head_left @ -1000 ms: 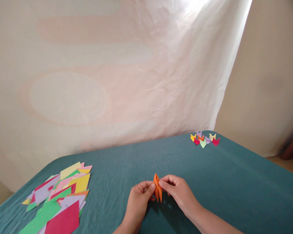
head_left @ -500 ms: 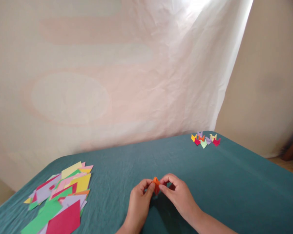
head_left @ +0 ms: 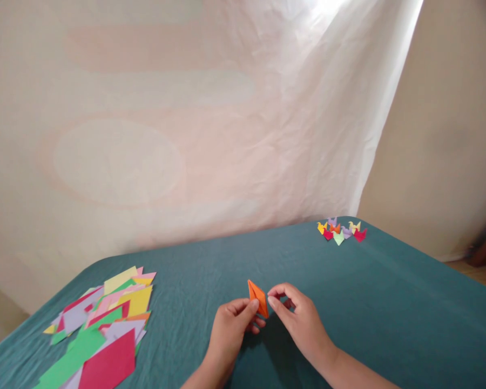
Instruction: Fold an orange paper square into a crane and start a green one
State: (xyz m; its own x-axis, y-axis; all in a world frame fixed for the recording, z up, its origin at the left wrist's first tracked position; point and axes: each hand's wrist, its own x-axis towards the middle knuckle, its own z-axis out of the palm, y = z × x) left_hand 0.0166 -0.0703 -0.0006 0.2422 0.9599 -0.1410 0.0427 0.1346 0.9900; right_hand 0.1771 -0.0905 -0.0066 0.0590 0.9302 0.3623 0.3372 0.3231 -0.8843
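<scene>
An orange folded paper piece (head_left: 258, 297) stands tilted in the air over the table, a narrow diamond with a crease down its face. My left hand (head_left: 235, 327) pinches its lower left side, thumb in front and fingers behind. My right hand (head_left: 302, 321) is just right of the paper, apart from it. Its thumb and index finger are curved toward each other, tips close, with nothing visible between them.
A dark green cloth covers the table (head_left: 194, 270). Overlapping coloured paper sheets (head_left: 109, 364) lie spread on the left. At the far right corner stand several small folded paper birds (head_left: 338, 237). Behind the table hangs a pale sheet (head_left: 227, 135).
The orange paper has turned from a narrow edge-on view to show its broad face. My right hand has let go of it and moved slightly right; my left hand still holds it.
</scene>
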